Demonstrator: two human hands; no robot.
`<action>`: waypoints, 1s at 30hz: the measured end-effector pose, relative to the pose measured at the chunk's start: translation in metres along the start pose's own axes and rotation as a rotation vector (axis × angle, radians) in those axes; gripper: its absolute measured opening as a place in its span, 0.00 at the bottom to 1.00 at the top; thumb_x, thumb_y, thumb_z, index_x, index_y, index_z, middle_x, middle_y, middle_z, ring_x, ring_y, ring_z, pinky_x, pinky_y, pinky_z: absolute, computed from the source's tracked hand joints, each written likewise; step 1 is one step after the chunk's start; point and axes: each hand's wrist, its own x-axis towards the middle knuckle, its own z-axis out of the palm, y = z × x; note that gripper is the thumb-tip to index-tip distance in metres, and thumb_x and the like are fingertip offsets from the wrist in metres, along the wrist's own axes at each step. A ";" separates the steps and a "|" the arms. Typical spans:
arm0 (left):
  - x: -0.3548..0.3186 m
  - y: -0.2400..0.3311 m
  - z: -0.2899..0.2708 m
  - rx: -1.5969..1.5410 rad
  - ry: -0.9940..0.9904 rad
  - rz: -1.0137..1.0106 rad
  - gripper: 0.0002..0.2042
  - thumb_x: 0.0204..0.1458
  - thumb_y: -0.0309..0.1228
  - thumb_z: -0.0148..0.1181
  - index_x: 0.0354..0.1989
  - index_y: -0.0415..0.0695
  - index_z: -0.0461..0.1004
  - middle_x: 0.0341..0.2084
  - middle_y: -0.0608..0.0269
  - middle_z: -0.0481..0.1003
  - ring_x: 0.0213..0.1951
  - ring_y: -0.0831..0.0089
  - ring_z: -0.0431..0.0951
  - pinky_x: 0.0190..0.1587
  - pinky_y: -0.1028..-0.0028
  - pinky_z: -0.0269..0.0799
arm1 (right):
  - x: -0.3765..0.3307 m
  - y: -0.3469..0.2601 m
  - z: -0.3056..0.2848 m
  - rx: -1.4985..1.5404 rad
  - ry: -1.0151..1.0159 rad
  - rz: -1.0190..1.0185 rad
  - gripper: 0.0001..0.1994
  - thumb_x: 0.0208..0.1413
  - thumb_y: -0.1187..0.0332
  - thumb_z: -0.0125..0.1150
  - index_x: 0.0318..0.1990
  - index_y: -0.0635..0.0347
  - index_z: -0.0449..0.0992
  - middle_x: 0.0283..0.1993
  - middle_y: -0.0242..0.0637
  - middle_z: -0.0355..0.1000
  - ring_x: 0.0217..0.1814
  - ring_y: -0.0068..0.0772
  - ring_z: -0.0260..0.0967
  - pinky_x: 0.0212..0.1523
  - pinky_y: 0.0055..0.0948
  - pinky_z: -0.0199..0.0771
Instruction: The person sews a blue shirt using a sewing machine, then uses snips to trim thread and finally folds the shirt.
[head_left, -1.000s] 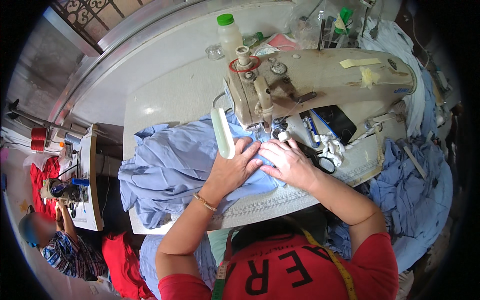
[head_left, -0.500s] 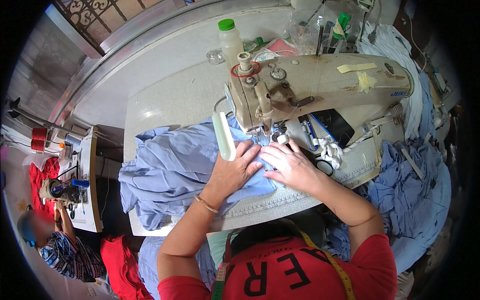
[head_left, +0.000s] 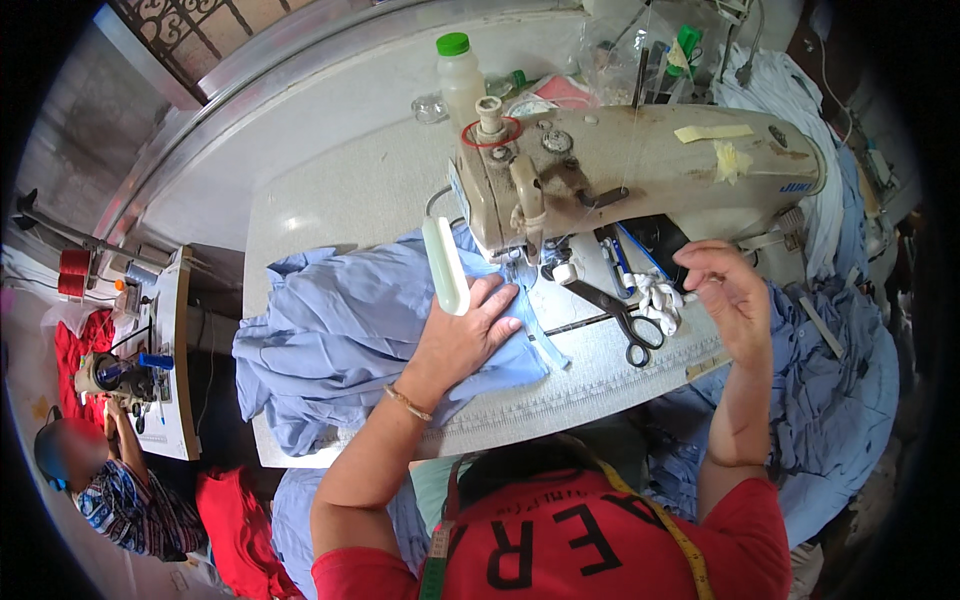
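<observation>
Left hand: I see my left hand (head_left: 468, 335) lying flat and open, palm down, pressing the blue fabric (head_left: 350, 330) onto the worktop (head_left: 330, 200) just in front of the needle area.
Right hand: I see my right hand (head_left: 728, 295) raised at the right side of the sewing machine (head_left: 640, 170), fingers curled loosely, palm turned toward me; I cannot tell whether it pinches anything.
Blue fabric: it lies bunched on the left half of the worktop, its near part under my left hand, its left folds hanging over the worktop's left edge.
Sewing machine: a beige body runs left to right across the far side; its head stands directly beyond my left hand's fingertips.
Lamp bar: a white bar (head_left: 446, 265) slants just beside my left thumb, touching the fabric.
Scissors: black-handled scissors (head_left: 620, 315) lie on the worktop between both hands, apart from each.
Front edge: a printed ruler strip (head_left: 560, 400) follows the worktop's near edge, close to my torso.
Open room: bare worktop shows far left, beyond the fabric; a green-capped bottle (head_left: 460, 75) stands behind the machine head.
Right side: more blue cloth (head_left: 840, 400) is piled off the worktop's right edge.
</observation>
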 end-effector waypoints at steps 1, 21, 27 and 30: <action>0.000 0.000 0.000 0.006 0.003 0.003 0.21 0.57 0.45 0.51 0.53 0.45 0.71 0.50 0.60 0.70 0.49 0.58 0.67 0.55 0.62 0.59 | -0.004 0.004 0.006 0.015 -0.071 0.064 0.10 0.54 0.75 0.60 0.45 0.62 0.76 0.47 0.37 0.73 0.41 0.23 0.69 0.43 0.23 0.68; -0.057 0.065 0.002 0.120 -0.015 0.046 0.08 0.48 0.30 0.61 0.36 0.45 0.71 0.31 0.62 0.68 0.35 0.65 0.69 0.39 0.67 0.66 | -0.060 0.028 0.123 -0.511 -0.278 -0.058 0.15 0.49 0.67 0.63 0.45 0.60 0.72 0.42 0.42 0.69 0.47 0.45 0.66 0.50 0.38 0.68; -0.053 0.066 0.009 0.089 0.024 0.009 0.06 0.48 0.26 0.59 0.34 0.43 0.70 0.29 0.59 0.68 0.33 0.61 0.70 0.36 0.65 0.68 | -0.064 0.024 0.130 -0.599 -0.232 -0.022 0.10 0.50 0.69 0.62 0.40 0.60 0.74 0.38 0.40 0.68 0.44 0.44 0.67 0.46 0.38 0.71; -0.053 0.065 0.011 -0.043 0.122 -0.036 0.06 0.48 0.24 0.58 0.34 0.41 0.70 0.28 0.54 0.70 0.31 0.56 0.72 0.34 0.63 0.69 | -0.064 0.026 0.133 -0.605 -0.190 -0.012 0.08 0.50 0.72 0.60 0.38 0.61 0.75 0.36 0.41 0.70 0.42 0.45 0.68 0.44 0.38 0.71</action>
